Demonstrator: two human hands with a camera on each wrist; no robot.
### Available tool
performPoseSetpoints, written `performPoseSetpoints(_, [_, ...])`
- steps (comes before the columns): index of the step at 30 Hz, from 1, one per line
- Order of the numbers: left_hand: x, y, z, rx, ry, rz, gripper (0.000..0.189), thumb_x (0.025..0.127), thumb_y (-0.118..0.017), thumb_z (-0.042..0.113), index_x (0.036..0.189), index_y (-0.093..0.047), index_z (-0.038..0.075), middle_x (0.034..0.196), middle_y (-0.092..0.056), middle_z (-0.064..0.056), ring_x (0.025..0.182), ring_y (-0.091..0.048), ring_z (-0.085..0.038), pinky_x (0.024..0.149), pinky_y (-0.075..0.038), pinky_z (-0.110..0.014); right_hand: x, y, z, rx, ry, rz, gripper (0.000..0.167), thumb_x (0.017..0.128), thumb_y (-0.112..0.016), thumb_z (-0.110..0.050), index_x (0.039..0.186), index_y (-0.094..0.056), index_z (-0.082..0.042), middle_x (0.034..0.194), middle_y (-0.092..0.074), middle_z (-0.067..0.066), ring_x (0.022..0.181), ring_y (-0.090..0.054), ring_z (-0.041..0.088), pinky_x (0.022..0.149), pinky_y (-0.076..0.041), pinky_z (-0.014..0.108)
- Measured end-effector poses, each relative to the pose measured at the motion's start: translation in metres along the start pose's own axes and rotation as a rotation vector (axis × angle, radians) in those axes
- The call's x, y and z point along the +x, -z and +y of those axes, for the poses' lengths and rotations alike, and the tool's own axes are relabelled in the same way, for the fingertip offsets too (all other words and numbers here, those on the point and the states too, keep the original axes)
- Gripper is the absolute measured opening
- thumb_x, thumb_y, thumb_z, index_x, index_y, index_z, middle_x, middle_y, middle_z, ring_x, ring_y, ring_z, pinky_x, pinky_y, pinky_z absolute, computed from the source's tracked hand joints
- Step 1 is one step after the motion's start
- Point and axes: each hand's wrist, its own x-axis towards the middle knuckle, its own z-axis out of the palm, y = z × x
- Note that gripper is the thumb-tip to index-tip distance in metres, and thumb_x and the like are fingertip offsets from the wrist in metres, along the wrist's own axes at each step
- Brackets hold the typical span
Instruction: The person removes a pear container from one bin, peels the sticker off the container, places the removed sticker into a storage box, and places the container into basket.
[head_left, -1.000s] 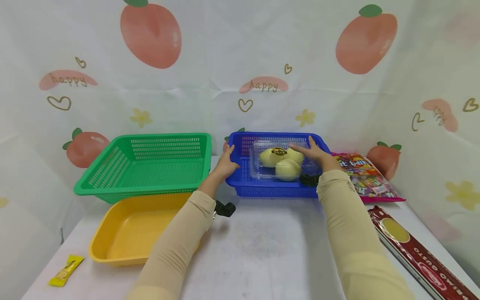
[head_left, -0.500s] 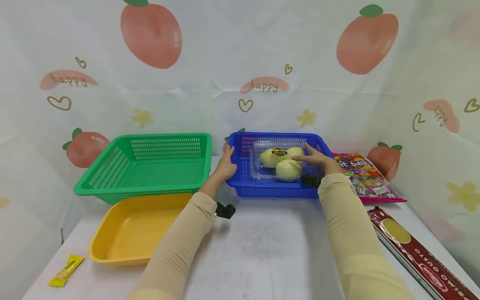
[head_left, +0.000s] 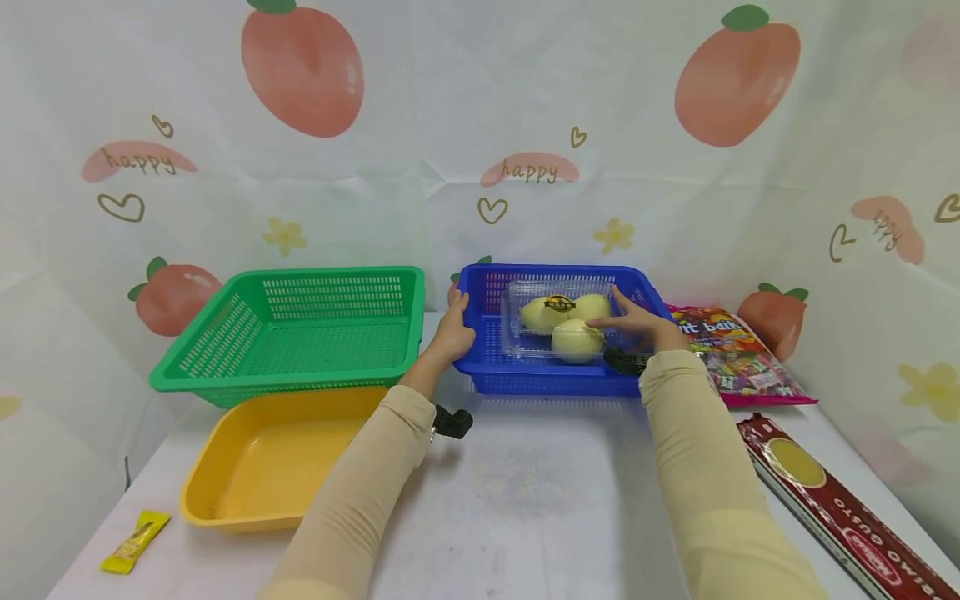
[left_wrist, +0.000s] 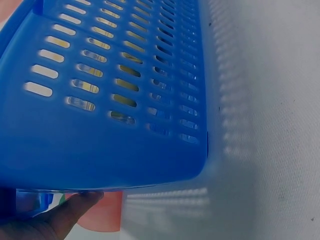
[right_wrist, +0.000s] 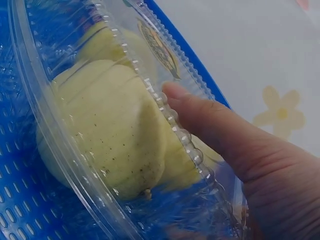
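Note:
A clear plastic clamshell box (head_left: pixel 517 342) sits in the blue basket (head_left: pixel 480 383). Three pale yellow-green fruits (right_wrist: pixel 105 130) show through its lid, which carries a dark label (head_left: pixel 559 303). My right hand (head_left: pixel 641 323) holds the box at its right end: the thumb (right_wrist: pixel 210 117) lies on the lid near the ridged edge, while the fingers are mostly hidden along the side. At the basket's left end, my left hand (head_left: pixel 452 335) rests against the outer wall with its fingers extended. In the left wrist view, one fingertip (left_wrist: pixel 82 202) touches that perforated basket.
A green basket (head_left: pixel 405 375) and a yellow bin (head_left: pixel 225 517) stand to the left, a yellow sachet (head_left: pixel 135 542) before them. At right lie a candy bag (head_left: pixel 750 358) and a long red packet (head_left: pixel 847 508). A printed cloth (head_left: pixel 420 125) hangs behind.
My right hand has drawn its raised fingers down and in against the box's right side, the thumb now on the lid. Basket, box and left hand stay nearly in place.

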Motion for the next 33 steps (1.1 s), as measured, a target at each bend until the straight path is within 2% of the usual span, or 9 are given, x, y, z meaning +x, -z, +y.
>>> performPoseSetpoints(3, [0.0, 0.0, 0.0, 0.006, 0.0, 0.001, 0.073, 0.082, -0.037, -0.012, 0.149, -0.013, 0.004, 0.159, -0.002, -0.008, 0.145, -0.003, -0.028, 0.118, -0.008, -0.041, -0.002, 0.0, 0.001, 0.02, 0.012, -0.013, 0.097, 0.093, -0.054, -0.034, 0.141, 0.031, -0.027, 0.151, 0.029, 0.018, 0.137, -0.002, 0.053, 0.103, -0.025, 0.066])
performPoseSetpoints(8, [0.0, 0.0, -0.001, 0.01, 0.002, 0.001, 0.073, 0.082, -0.037, -0.012, 0.149, -0.012, 0.004, 0.159, -0.002, -0.008, 0.145, -0.003, -0.028, 0.118, -0.008, -0.041, -0.001, 0.0, 0.003, 0.033, 0.016, -0.028, 0.097, 0.093, -0.054, -0.033, 0.141, 0.031, -0.027, 0.151, 0.025, 0.022, 0.132, -0.019, 0.058, 0.104, -0.025, 0.065])
performPoseSetpoints(12, [0.001, -0.001, -0.001, 0.013, 0.002, 0.002, 0.074, 0.082, -0.037, -0.011, 0.149, -0.012, 0.005, 0.159, -0.002, -0.007, 0.145, -0.003, -0.028, 0.118, -0.008, -0.041, 0.004, 0.001, 0.007, 0.058, 0.007, -0.025, 0.099, 0.092, -0.056, -0.033, 0.141, 0.03, -0.028, 0.152, 0.023, 0.022, 0.129, -0.028, 0.056, 0.104, -0.025, 0.065])
performPoseSetpoints(25, [-0.001, 0.0, 0.002, 0.022, 0.018, 0.005, 0.072, 0.085, -0.037, -0.01, 0.15, -0.01, 0.007, 0.159, -0.001, -0.006, 0.145, -0.004, -0.027, 0.118, -0.01, -0.042, 0.012, 0.001, 0.01, 0.085, 0.002, -0.01, 0.103, 0.092, -0.056, -0.035, 0.138, 0.035, -0.031, 0.15, 0.03, 0.017, 0.13, -0.028, 0.053, 0.104, -0.023, 0.066])
performPoseSetpoints(33, [-0.001, 0.0, 0.002, 0.017, 0.0, -0.007, 0.072, 0.083, -0.035, -0.011, 0.149, -0.01, 0.005, 0.159, -0.001, -0.007, 0.145, -0.004, -0.027, 0.118, -0.01, -0.041, 0.016, -0.002, 0.013, 0.091, -0.009, -0.019, 0.102, 0.091, -0.056, -0.034, 0.141, 0.032, -0.027, 0.152, 0.026, 0.019, 0.129, -0.033, 0.052, 0.106, -0.023, 0.064])
